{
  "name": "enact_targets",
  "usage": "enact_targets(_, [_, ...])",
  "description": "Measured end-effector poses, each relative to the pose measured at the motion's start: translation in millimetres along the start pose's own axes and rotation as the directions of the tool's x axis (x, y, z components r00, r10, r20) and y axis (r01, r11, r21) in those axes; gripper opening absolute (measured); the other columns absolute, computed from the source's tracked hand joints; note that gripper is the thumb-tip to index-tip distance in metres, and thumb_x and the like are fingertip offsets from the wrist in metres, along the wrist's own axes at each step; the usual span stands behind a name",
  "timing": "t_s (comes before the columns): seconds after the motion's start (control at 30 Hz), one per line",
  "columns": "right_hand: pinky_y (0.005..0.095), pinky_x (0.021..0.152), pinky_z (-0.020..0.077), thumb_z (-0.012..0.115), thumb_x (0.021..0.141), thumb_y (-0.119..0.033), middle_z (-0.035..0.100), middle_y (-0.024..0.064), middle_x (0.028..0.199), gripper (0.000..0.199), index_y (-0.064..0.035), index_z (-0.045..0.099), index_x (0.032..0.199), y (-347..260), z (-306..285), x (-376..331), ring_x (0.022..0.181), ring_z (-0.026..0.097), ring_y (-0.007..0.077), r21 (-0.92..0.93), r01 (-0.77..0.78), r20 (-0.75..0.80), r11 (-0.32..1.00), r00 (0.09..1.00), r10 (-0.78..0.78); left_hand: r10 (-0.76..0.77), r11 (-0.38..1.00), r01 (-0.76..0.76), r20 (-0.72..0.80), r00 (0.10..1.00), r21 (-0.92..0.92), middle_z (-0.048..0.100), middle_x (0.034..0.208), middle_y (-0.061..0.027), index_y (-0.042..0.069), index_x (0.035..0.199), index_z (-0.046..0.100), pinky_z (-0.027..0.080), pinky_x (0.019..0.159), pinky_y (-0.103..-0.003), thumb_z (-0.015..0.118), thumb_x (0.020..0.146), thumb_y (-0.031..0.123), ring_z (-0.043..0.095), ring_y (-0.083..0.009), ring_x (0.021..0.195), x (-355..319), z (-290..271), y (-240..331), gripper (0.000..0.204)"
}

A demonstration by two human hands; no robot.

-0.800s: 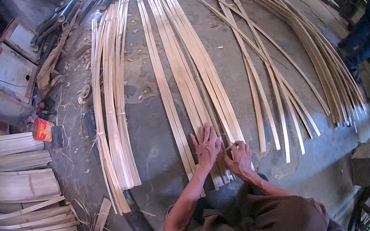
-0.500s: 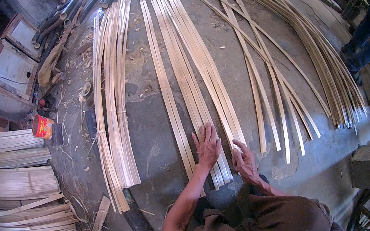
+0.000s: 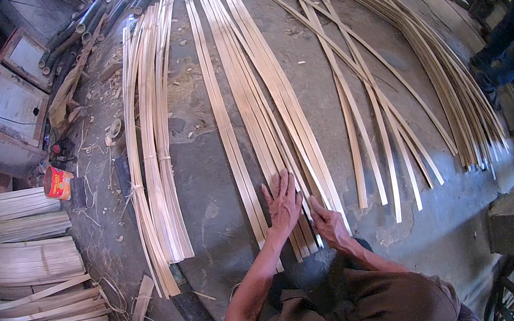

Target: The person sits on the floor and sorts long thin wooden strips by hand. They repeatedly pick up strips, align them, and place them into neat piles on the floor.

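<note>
Head view: bamboo strips point(image 3: 260, 127) beneath left hand point(image 3: 285, 209).

Workshop with slats point(image 3: 241, 76) and poles point(image 3: 90, 14)

Pale straw is shown by the bamboo strips point(image 3: 244, 82), mottled grey by the floor point(image 3: 204, 185), darker tan by the curved bundle point(image 3: 423, 49), red marked with yellow by the tin point(image 3: 58, 183), cream with fine lines by the stacked slats point(image 3: 22, 258), and brown by the cloth garment point(image 3: 384, 297).
</note>
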State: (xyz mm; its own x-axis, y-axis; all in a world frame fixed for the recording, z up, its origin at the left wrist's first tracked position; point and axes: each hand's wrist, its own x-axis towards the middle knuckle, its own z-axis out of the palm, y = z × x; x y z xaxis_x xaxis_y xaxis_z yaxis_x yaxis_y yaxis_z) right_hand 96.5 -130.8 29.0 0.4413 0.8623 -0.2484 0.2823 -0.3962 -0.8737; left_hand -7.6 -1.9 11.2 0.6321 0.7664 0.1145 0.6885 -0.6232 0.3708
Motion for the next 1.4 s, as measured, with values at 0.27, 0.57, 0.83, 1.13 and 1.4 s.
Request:
enact_targets(0.27, [0.0515, 0.056, 0.0515, 0.053, 0.093, -0.02, 0.064, 0.0199, 0.067, 0.052, -0.0147, 0.04, 0.144, -1.5, -15.7, 2.2, 0.061, 0.065, 0.0395, -0.572, 0.213, 0.149, 0.792, 0.977, -0.156, 0.045, 0.998, -0.043, -0.032, 0.998, 0.051, 0.033, 0.154, -0.0053, 0.008, 0.146, 0.041, 0.014, 0.113, -0.067, 0.058, 0.091, 0.032, 0.028, -0.029, 0.144, 2.3, 5.8, -9.4, 0.063])
enact_targets(0.57, [0.0531, 0.055, 0.0506, 0.051, 0.094, -0.025, 0.064, 0.0211, 0.067, 0.048, -0.0077, 0.044, 0.139, -2.5, -7.9, 6.3, 0.059, 0.065, 0.0411, -0.601, 0.264, 0.212, 0.755, 0.963, -0.168, 0.037, 0.999, -0.037, 0.028, 0.999, -0.003, 0.03, 0.157, -0.0053, 0.009, 0.148, 0.037, 0.01, 0.115, -0.064, 0.055, 0.093, 0.033, 0.025, -0.0303, 0.145, 0.4, 1.3, -9.3, 0.063])
enact_targets(0.83, [0.0506, 0.052, 0.0521, 0.054, 0.092, -0.024, 0.067, 0.0143, 0.072, 0.05, -0.0071, 0.044, 0.138, -37.3, -15.3, 6.5, 0.065, 0.067, 0.0366, -0.694, 0.23, 0.326, 0.682, 0.945, 0.013, 0.02, 0.997, -0.022, 0.026, 0.999, 0.077, 0.031, 0.156, -0.0067, 0.024, 0.148, 0.04, 0.012, 0.113, -0.067, 0.053, 0.093, 0.036, 0.026, -0.0324, 0.144, 0.6, 9.6, -10.2, 0.058])
enact_targets(1.13, [0.0473, 0.077, 0.05, 0.062, 0.09, -0.026, 0.059, 0.0206, 0.102, 0.055, -0.0036, 0.047, 0.137, -3.9, -49.4, 6.6, 0.092, 0.06, 0.0366, -0.695, 0.207, -0.005, 0.689, 0.956, -0.293, 0.073, 0.993, -0.075, 0.028, 0.997, 0.092, 0.031, 0.155, -0.0067, 0.015, 0.148, 0.039, 0.013, 0.113, -0.068, 0.054, 0.094, 0.034, 0.024, -0.0355, 0.144, 1.8, -2.7, 1.6, 0.059])
enact_targets(1.4, [0.0507, 0.061, 0.0503, 0.052, 0.097, -0.025, 0.061, 0.0229, 0.08, 0.044, -0.0084, 0.046, 0.138, -15.5, -22.7, -5.7, 0.07, 0.062, 0.0433, -0.498, 0.202, 0.039, 0.844, 0.977, -0.211, 0.091, 0.99, -0.093, 0.023, 0.996, 0.109, 0.034, 0.154, -0.005, 0.012, 0.148, 0.039, 0.013, 0.113, -0.066, 0.052, 0.095, 0.033, 0.025, -0.0359, 0.144, 2.0, -0.2, 0.5, 0.059])
